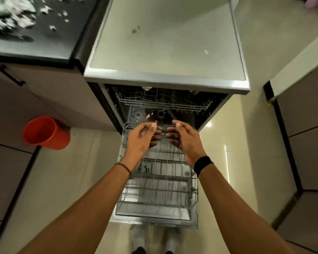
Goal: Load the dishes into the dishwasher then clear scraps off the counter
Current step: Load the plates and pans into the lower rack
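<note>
Grips first: the left grip [142, 136] and right grip [184, 138] are hovering side by side over the far end of the lower rack [160, 180], fingers loosely curled and apart, not holding anything as far as I can see. They're sitting right by the rack's back rail, but honestly I can't tell whether the fingertips are actually touching it. The rack itself is sitting pulled all the way out over the dropped door of the dishwasher [154, 219], and it's looking totally bare, no plates or cups in it. The upper rack [163, 103] is staying tucked inside the tub and nothing is showing in there either. Going further out, an orange bucket [46, 133] is standing on the floor off to the left, and up in the top left corner the dark desk [44, 48] is carrying a blurry mess of pale scraps [17, 21]. No dishes are showing up anywhere in view. So I'm guessing we're sitting right at the start: machine open and ready, loading not yet begun, and the scrap clearing is waiting for after that.
</note>
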